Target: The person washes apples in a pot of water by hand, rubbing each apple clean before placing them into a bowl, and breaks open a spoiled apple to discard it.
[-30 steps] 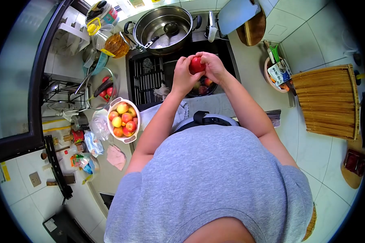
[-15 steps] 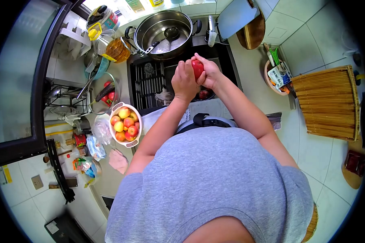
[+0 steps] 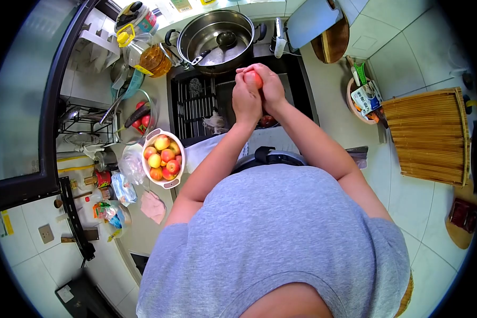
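Observation:
Over the black sink (image 3: 308, 98), my left hand (image 3: 246, 102) and my right hand (image 3: 272, 86) are both closed around a red apple (image 3: 257, 80). Only a small part of the apple shows between the fingers and thumbs. Below my wrists, dark red fruit (image 3: 267, 121) lies in the sink, partly covered by my right forearm. A black rack (image 3: 190, 108) fills the sink's left side, with a dark scrubber (image 3: 195, 86) and a crumpled whitish thing (image 3: 215, 123) on it. To the left stands a white colander (image 3: 167, 185) heaped with several red-yellow apples.
Behind the sink stands a large steel pot (image 3: 188, 40) with a ladle (image 3: 226, 39) inside, beside the faucet (image 3: 279, 38). An oil bottle (image 3: 152, 59) and a glass bowl (image 3: 152, 114) with an eggplant and red vegetables are left. Cutting boards (image 3: 312, 24) lean at back right.
My hands have moved slightly up and left and turned around the apple. My fingers now cover more of it. More of the sink shows to the right of my hands.

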A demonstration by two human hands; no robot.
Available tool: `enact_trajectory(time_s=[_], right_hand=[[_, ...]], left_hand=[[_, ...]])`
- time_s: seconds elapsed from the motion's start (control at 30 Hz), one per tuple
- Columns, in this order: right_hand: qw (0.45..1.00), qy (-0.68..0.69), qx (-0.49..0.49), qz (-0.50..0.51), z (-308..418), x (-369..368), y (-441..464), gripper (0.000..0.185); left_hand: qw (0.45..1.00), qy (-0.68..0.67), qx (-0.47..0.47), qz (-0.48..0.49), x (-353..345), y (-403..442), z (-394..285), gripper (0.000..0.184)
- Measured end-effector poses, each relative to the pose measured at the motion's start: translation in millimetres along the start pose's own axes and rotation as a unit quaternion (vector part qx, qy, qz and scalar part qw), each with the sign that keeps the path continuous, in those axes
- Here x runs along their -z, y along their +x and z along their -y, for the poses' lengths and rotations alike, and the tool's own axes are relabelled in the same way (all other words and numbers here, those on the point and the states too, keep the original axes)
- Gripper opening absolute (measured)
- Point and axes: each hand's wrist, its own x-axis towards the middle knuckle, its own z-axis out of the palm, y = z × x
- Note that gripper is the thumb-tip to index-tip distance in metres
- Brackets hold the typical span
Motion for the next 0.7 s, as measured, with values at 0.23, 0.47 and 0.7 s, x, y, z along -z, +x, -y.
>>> enact_trajectory(time_s=[0.23, 0.47, 0.7], right_hand=[[0.976, -0.204, 0.029, 0.071, 5, -7, -6, 0.029], [0.933, -0.311, 0.123, 0.132, 13, 4, -10, 0.029], [0.947, 0.104, -0.301, 0.027, 18, 13, 9, 0.038]], left_hand=[[0.965, -0.120, 0.233, -0.028, 0, 3, 0, 0.066], [0.750, -0.329, 0.518, 0.244, 27, 20, 3, 0.065], [0.980, 0.172, 0.078, 0.057, 9, -11, -22, 0.070]])
